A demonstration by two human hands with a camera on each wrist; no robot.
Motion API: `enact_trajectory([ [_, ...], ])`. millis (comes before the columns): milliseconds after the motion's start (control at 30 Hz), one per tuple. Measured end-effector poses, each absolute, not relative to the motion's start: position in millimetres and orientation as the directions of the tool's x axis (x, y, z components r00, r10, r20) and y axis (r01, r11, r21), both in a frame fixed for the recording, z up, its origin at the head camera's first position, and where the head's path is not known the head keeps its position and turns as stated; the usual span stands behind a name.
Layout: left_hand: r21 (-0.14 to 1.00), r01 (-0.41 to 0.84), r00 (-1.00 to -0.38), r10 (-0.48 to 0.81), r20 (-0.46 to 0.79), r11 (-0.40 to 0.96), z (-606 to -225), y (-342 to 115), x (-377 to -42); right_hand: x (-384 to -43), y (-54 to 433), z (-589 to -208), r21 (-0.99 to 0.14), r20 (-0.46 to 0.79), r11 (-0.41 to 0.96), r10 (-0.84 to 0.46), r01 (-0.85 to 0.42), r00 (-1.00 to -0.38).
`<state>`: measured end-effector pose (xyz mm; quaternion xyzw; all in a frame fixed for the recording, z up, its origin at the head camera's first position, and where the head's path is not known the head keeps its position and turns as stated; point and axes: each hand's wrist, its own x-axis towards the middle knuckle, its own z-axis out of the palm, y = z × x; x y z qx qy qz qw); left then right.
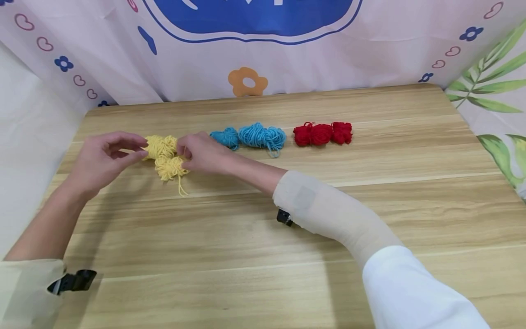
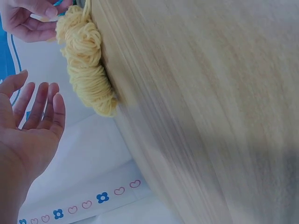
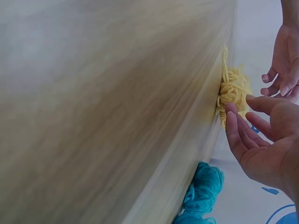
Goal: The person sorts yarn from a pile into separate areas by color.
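Two yellow yarn bundles lie together at the left of the table, the rear yellow bundle [image 1: 158, 147] touching the front yellow bundle [image 1: 169, 168], from which a loose strand trails. My left hand [image 1: 102, 157] is at their left side, thumb and fingers parted and holding nothing; the left wrist view shows its fingers extended, apart from the yarn. My right hand [image 1: 207, 153] is at their right side. In the right wrist view its fingertips [image 3: 231, 109] overlap the yellow yarn, with thumb and fingers spread; whether they press on it is hard to tell.
Blue yarn bundles [image 1: 261, 136] lie in a row right of the yellow ones, partly behind my right hand. Farther right are red yarn bundles [image 1: 314, 134]. A printed cloth [image 1: 197, 68] hangs behind the wooden table [image 1: 255, 237].
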<state>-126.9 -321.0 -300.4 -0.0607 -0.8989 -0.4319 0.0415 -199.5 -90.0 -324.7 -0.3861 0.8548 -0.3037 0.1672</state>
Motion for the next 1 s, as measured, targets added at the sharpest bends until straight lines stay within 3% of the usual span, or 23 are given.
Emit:
enact_trajectory([
  [267, 0.780, 0.198, -0.980, 0.116, 0.161, 0.594, -301, -314, -125, -199, -75, -319, -0.701, -0.068, 0.503, -0.753, -0.506, -0.654],
  [1000, 0.742, 0.229, -0.972, 0.186, 0.142, 0.630, -299, -279, -122, -187, -19, -315, -0.704, 0.057, 0.407, -0.785, -0.583, -0.617],
])
